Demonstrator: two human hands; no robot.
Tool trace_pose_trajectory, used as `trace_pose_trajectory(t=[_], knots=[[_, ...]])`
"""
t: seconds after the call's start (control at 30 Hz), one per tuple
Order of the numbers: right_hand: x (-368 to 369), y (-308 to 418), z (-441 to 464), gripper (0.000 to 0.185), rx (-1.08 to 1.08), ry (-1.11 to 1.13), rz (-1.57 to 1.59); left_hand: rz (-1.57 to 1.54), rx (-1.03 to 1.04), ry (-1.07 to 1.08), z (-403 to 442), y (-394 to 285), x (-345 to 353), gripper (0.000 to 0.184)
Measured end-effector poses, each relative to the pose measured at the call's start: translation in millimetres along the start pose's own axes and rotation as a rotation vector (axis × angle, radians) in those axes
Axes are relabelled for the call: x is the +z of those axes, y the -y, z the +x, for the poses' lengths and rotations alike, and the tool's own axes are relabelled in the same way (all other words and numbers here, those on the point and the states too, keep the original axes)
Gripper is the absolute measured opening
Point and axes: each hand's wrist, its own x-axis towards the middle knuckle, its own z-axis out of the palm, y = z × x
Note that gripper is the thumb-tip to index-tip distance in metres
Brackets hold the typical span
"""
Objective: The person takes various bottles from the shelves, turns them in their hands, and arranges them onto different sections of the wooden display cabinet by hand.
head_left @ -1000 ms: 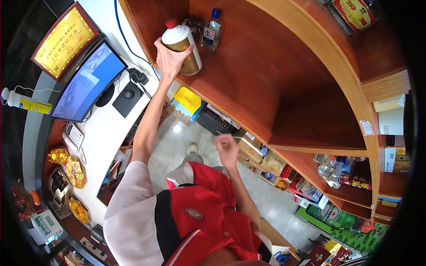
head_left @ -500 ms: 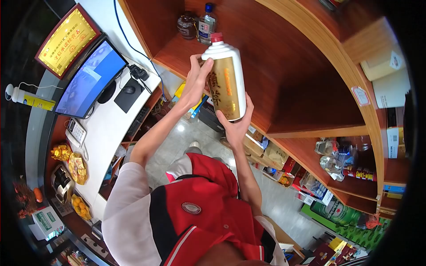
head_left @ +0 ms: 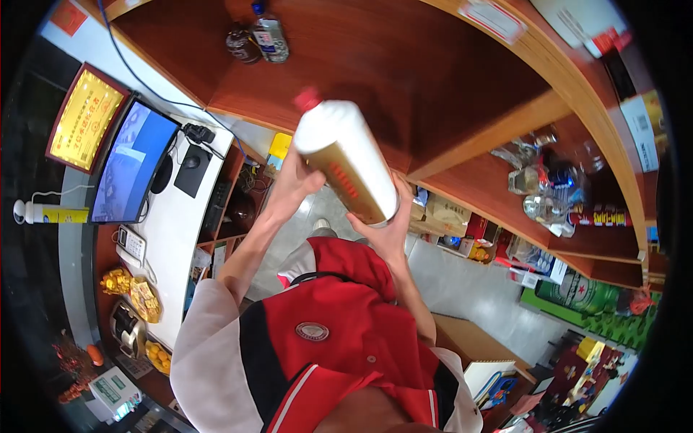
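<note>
A large white liquor bottle with a red cap and a gold label is tilted in front of the wooden shelf, its cap toward the upper left. My left hand is closed on its left side, thumb against the label's edge and the other fingers mostly hidden behind. Around the base, my right hand supports the bottle, with the thumb at the lower edge. Behind the bottle, a small clear bottle with a blue cap stands on the shelf beside a dark round bottle.
The wooden shelf unit curves over the top and right, with glassware in a lower compartment. On the left, a white desk carries a monitor, a mouse and a telephone. An open cardboard box sits at lower right.
The bottle has tipped further, its cap swinging left and down, and its label has turned partly away. Both hands keep hold of it. The view has shifted to the right.
</note>
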Motion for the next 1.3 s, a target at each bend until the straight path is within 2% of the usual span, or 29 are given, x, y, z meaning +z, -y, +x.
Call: trace_pose_trajectory(t=[0.03, 0.07, 0.13, 0.17, 0.2, 0.23, 0.27, 0.33, 0.4, 0.47, 0.5, 0.57, 0.6, 0.67, 0.7, 0.73, 0.87, 0.9, 0.97, 1.13, 1.2, 1.3], knots=[[-10, 1, 0, 0.110, -0.153, -0.048, -0.054, 0.021, -0.158, -0.001, -3, -3, 7, 0.109], [-21, -3, -10, 0.106, -0.219, -0.083, -0.135, -0.225, -0.353, -0.087, -14, -7, 23, 0.132], [-48, -13, -17, 0.087, -0.444, -0.098, -0.215, -0.367, -0.203, 0.154, -15, 17, 30, 0.145], [-60, -21, -29, 0.087, -0.424, -0.112, -0.221, -0.351, -0.159, 0.197, -20, 24, 36, 0.149], [-71, -28, -42, 0.076, -0.392, -0.106, -0.264, -0.348, -0.129, 0.268, -24, 31, 39, 0.152], [-80, -33, -54, 0.065, -0.359, -0.098, -0.307, -0.369, -0.074, 0.352, -27, 37, 45, 0.149], [-88, -41, -63, 0.065, -0.338, -0.114, -0.317, -0.395, -0.019, 0.437, -30, 43, 51, 0.145], [-106, -49, -63, 0.051, -0.604, -0.232, -0.396, -0.342, -0.066, 0.490, -34, 45, 63, 0.141], [-118, -57, -77, 0.053, -0.557, -0.279, -0.431, -0.288, -0.094, 0.551, -32, 45, 88, 0.136], [-127, -67, -87, 0.059, -0.490, -0.392, -0.513, -0.536, -0.161, 0.508, -33, 41, 119, 0.129], [-132, -69, -87, 0.059, -0.485, -0.408, -0.522, -0.193, -0.009, 0.483, -34, 44, 131, 0.130], [-143, -76, -83, 0.079, -0.364, -0.480, -0.450, -0.080, 0.053, 0.490, -29, 53, 159, 0.133], [-149, -78, -82, 0.079, -0.360, -0.492, -0.452, 0.030, 0.115, 0.476, -27, 55, 175, 0.135], [-162, -81, -79, 0.100, -0.138, -0.443, -0.323, 0.176, 0.005, 0.364, -22, 49, 208, 0.130], [-170, -76, -76, 0.112, 0.074, -0.364, -0.323, 0.168, -0.035, 0.323, -15, 54, 229, 0.126], [-172, -86, -74, 0.109, 0.086, -0.408, -0.282, 0.160, -0.074, 0.281, -4, 60, 250, 0.123], [-184, -119, -41, 0.104, 0.277, -0.480, -0.243, 0.369, 0.031, 0.250, 50, 93, 298, 0.104], [-188, -130, -30, 0.103, 0.230, -0.502, -0.275, 0.357, 0.036, 0.240, 61, 100, 307, 0.102], [-194, -154, -11, 0.101, 0.271, -0.500, -0.290, 0.413, 0.084, 0.200, 80, 110, 320, 0.099], [-209, -187, 20, 0.097, 0.309, -0.469, -0.360, 0.473, 0.199, 0.140, 116, 153, 340, 0.097], [-213, -196, 27, 0.096, 0.363, -0.446, -0.333, 0.579, 0.153, 0.083, 124, 160, 350, 0.097], [-216, -212, 35, 0.094, 0.336, -0.488, -0.301, 0.574, 0.127, 0.050, 135, 170, 366, 0.097]])
